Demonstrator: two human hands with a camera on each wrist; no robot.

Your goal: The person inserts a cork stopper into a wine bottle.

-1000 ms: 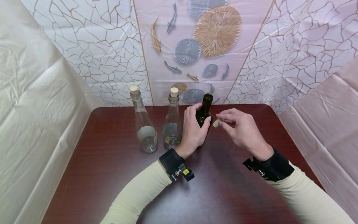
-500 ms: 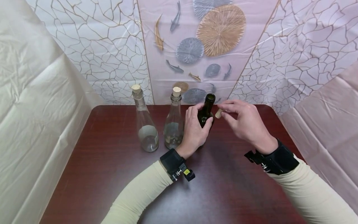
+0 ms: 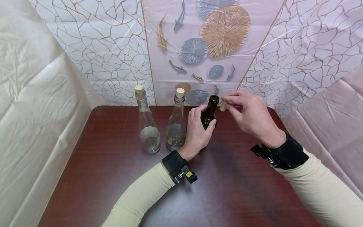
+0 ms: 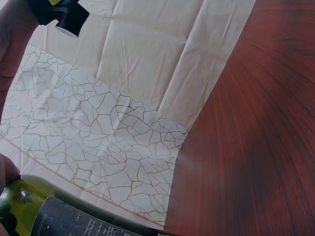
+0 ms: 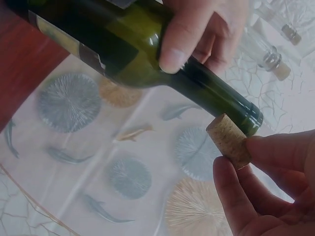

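My left hand (image 3: pixel 197 130) grips a dark green wine bottle (image 3: pixel 209 117) round its shoulder, thumb on the near side. The bottle stands upright on the table with its mouth uncorked, and a dark label (image 4: pixel 74 221) shows in the left wrist view. Between thumb and fingertips my right hand (image 3: pixel 249 115) pinches a cork (image 5: pixel 229 141), held just right of the bottle's neck and a little below the mouth. Left of the green bottle stand two clear glass bottles, the middle one (image 3: pixel 175 132) and the leftmost one (image 3: pixel 149 135), each with a cork in its mouth.
The dark red wooden table (image 3: pixel 119 189) stretches toward the person. Behind it hangs a patterned cloth backdrop (image 3: pixel 193 75), and pale cloth (image 3: pixel 37 94) closes off the left and right sides. The middle clear bottle stands close beside the left hand.
My right hand has risen with the cork, from beside the green bottle's shoulder to near its mouth. The left hand keeps its grip on the bottle; the view has shifted slightly.
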